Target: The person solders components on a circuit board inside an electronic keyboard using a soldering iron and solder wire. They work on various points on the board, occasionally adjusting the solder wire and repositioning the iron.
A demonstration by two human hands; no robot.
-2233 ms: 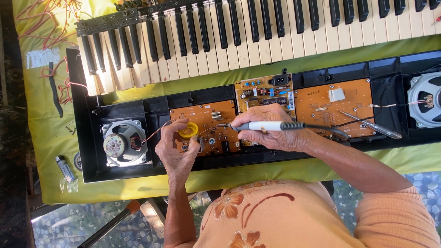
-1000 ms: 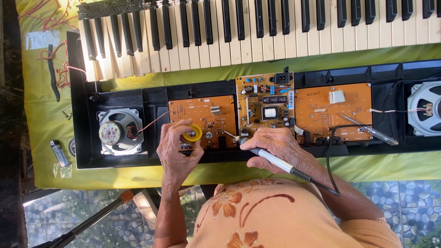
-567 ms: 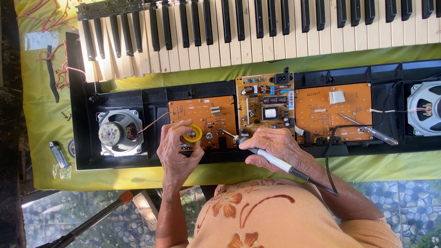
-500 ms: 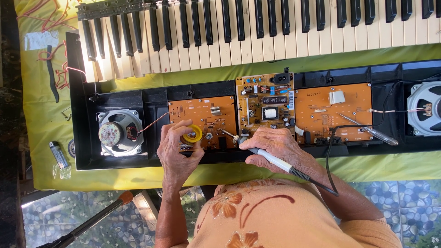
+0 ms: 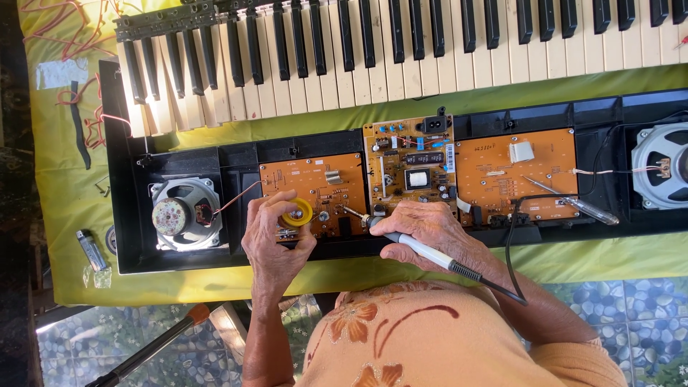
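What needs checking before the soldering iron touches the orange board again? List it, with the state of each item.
1. Soldering iron held firmly in the right hand: ok.
2. Iron tip over the left orange board: ok.
3. Yellow solder spool in the left hand, close to the tip: ok.
4. Iron cord off the boards: not ok, it loops over the right board's edge.
5. Tip hot and tinned: cannot tell.
6. Screwdriver lying loose on the right board: not ok.

The black-and-cream piano keyboard (image 5: pixel 430 43) and grey round right speaker (image 5: pixel 663 166) run past the picture's edges; the soldering iron's tip contact is too small to tell.
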